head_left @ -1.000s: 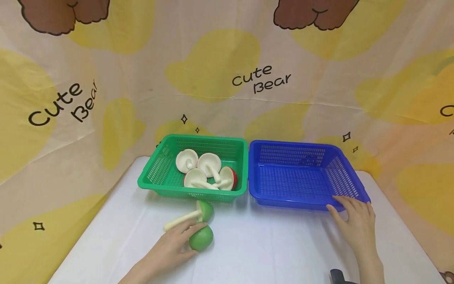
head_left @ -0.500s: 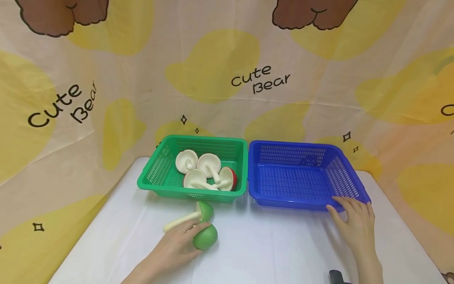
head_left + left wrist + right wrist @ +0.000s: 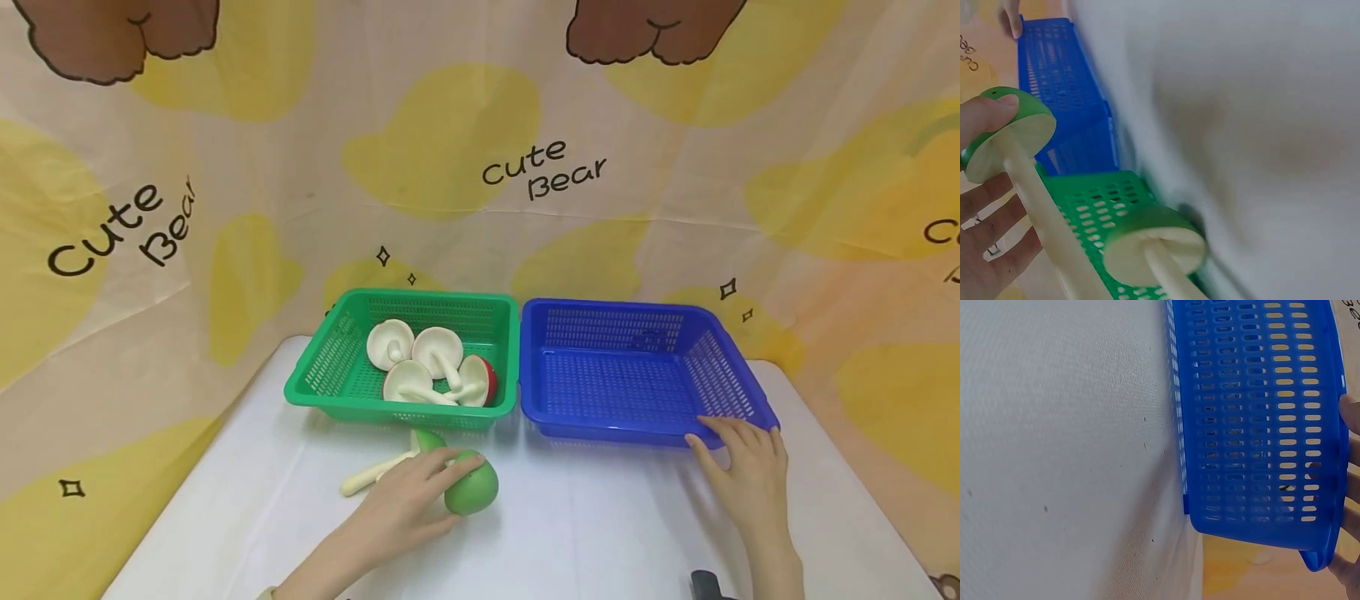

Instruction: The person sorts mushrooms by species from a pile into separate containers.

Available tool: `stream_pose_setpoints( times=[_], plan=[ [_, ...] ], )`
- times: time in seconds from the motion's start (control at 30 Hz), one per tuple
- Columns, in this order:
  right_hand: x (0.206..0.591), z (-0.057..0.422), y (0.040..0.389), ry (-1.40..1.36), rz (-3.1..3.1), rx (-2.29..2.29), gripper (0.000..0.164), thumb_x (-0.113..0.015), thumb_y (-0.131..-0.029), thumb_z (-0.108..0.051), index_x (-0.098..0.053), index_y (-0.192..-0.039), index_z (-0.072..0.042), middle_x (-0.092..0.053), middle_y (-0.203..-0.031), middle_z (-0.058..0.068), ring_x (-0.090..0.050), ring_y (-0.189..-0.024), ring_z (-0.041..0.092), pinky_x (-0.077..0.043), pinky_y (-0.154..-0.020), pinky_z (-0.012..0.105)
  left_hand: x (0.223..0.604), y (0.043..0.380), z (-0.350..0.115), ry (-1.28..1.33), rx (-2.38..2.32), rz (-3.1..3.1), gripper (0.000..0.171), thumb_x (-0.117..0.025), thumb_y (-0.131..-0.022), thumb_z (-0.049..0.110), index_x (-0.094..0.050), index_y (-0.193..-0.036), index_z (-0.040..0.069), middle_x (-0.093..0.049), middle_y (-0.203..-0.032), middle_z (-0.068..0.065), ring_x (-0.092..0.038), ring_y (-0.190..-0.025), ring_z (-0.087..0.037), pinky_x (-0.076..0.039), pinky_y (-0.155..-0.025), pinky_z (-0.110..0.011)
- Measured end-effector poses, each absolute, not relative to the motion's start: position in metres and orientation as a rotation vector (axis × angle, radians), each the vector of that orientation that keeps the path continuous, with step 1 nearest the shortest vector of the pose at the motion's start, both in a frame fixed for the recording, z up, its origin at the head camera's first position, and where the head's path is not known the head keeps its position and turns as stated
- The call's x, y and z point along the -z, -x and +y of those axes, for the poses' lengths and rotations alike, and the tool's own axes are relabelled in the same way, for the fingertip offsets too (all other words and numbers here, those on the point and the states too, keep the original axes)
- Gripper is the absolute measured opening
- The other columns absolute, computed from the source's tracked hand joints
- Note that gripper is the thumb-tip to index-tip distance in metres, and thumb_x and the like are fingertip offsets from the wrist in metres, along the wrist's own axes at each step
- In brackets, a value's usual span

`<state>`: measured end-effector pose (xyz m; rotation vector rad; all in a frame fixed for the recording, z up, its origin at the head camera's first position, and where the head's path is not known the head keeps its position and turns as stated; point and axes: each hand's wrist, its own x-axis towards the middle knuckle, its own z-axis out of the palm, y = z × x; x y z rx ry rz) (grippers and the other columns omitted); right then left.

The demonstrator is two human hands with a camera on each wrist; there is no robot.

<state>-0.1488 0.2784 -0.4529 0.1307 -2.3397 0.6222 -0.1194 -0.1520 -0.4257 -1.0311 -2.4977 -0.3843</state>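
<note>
My left hand [image 3: 405, 504] holds a toy mushroom by its green cap [image 3: 474, 490]; in the left wrist view its long pale stem [image 3: 1041, 212] hangs down from the fingers. A second green-capped toy mushroom [image 3: 430, 441] lies on the table behind that hand, partly hidden by it, stem to the left. At the blue basket's [image 3: 585, 433] front right corner my right hand [image 3: 753, 479] rests its fingers on the rim. In the right wrist view the fingertips touch that rim and no other thing is with them.
Left of the blue basket, side by side with it, stands a green basket [image 3: 337, 404] with several red-capped toy mushrooms [image 3: 437, 352] lying in it, white undersides up. A dark object [image 3: 705, 583] shows at the table's [image 3: 600, 533] front edge. A printed cloth [image 3: 450, 150] hangs behind.
My left hand has lifted the green-capped mushroom and carried it to the right, now covering more of the second one. The right hand stays at the blue basket's corner.
</note>
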Motion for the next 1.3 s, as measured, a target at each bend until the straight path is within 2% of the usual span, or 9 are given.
stream_pose_setpoints(
  times=[0.3,0.83,1.13,1.3],
  plan=[
    [0.456,0.28,0.148,-0.124,-2.35,-0.616,0.03,-0.071,-0.084,-0.023,-0.067,-0.108,-0.004,-0.065,-0.11,0.023,-0.049,-0.11,0.047,-0.014,-0.115,0.066,0.396,0.142,-0.109,1.191,0.323,-2.406,0.071,-0.079,-0.076,0.029,-0.047,-0.139,0.028,-0.06,-0.127,0.001,-0.061,-0.111,-0.015,-0.054,-0.083,-0.03],
    [0.457,0.28,0.149,-0.112,-2.364,-0.588,0.03,-0.072,-0.083,-0.021,-0.067,-0.109,-0.006,-0.066,-0.11,0.02,-0.049,-0.111,0.045,-0.016,-0.113,0.066,0.348,0.199,-0.033,1.343,0.127,-2.31,0.064,-0.074,-0.08,0.029,-0.047,-0.139,0.026,-0.061,-0.123,-0.003,-0.064,-0.097,-0.018,-0.054,-0.077,-0.028],
    [0.459,0.282,0.15,-0.118,-2.342,-0.583,0.031,-0.074,-0.081,-0.019,-0.067,-0.108,-0.005,-0.066,-0.109,0.02,-0.05,-0.111,0.045,-0.017,-0.112,0.067,0.344,0.242,0.017,1.398,0.191,-2.532,0.068,-0.074,-0.082,0.036,-0.043,-0.142,0.029,-0.056,-0.128,0.002,-0.06,-0.1,-0.013,-0.052,-0.074,-0.021],
    [0.46,0.282,0.15,-0.107,-2.346,-0.579,0.031,-0.074,-0.081,-0.019,-0.067,-0.108,-0.005,-0.066,-0.109,0.019,-0.05,-0.111,0.044,-0.017,-0.112,0.067,0.351,0.259,0.041,1.366,0.288,-2.693,0.069,-0.074,-0.082,0.037,-0.043,-0.143,0.027,-0.055,-0.125,0.003,-0.058,-0.099,-0.011,-0.053,-0.074,-0.021]
  ],
)
